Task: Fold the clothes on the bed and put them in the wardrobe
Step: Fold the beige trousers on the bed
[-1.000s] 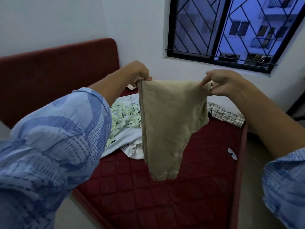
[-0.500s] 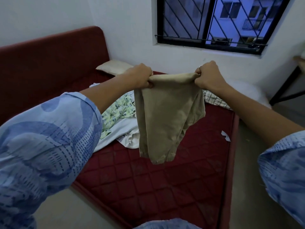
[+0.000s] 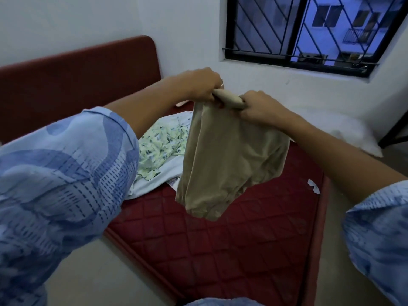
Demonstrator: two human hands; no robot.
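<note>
A beige garment (image 3: pixel 229 160) hangs in the air above the red quilted mattress (image 3: pixel 231 250). My left hand (image 3: pixel 199 85) grips its top edge on the left. My right hand (image 3: pixel 258 107) grips the same edge just beside it, so the top is bunched between both fists. The cloth hangs doubled, its lower end above the bed's middle. Behind it on the mattress lie a green floral garment (image 3: pixel 162 144) and a white one (image 3: pixel 154 180).
A red padded headboard (image 3: pixel 77 74) stands at the left. A white pillow (image 3: pixel 344 131) lies by the wall under the barred window (image 3: pixel 309 32). A small white scrap (image 3: pixel 313 186) sits at the mattress's right edge. Bare floor runs along both sides of the bed.
My hands have come together, from wide apart to nearly touching, so the beige garment's top edge is now bunched and the cloth hangs folded in half.
</note>
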